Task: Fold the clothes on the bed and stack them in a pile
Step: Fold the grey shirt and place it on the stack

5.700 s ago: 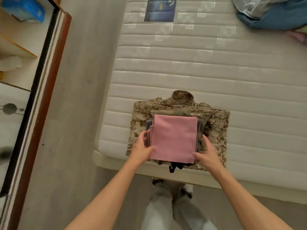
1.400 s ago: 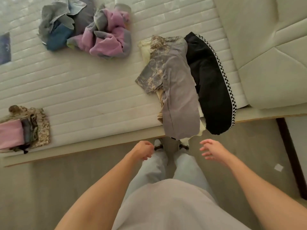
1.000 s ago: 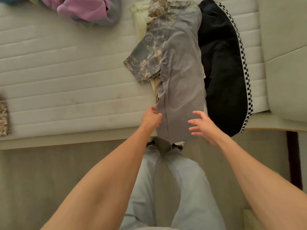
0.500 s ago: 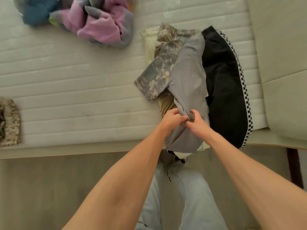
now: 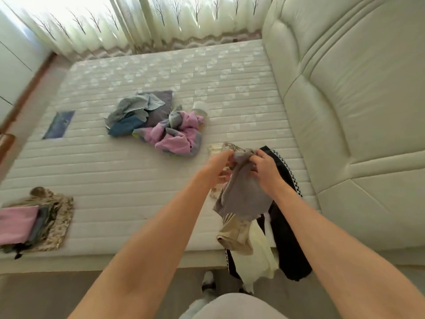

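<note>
On the mattress (image 5: 128, 180), the folded pile (image 5: 34, 222) sits at its near left edge. Toward the mattress's near right corner, the left hand (image 5: 219, 168) and right hand (image 5: 264, 170) each pinch the top of the grey garment (image 5: 243, 194), which hangs down between them over the black trousers (image 5: 285, 240).

From my feed I can read no text; the blue label (image 5: 58, 124) on the mattress (image 5: 115, 176) is blurred.
</note>
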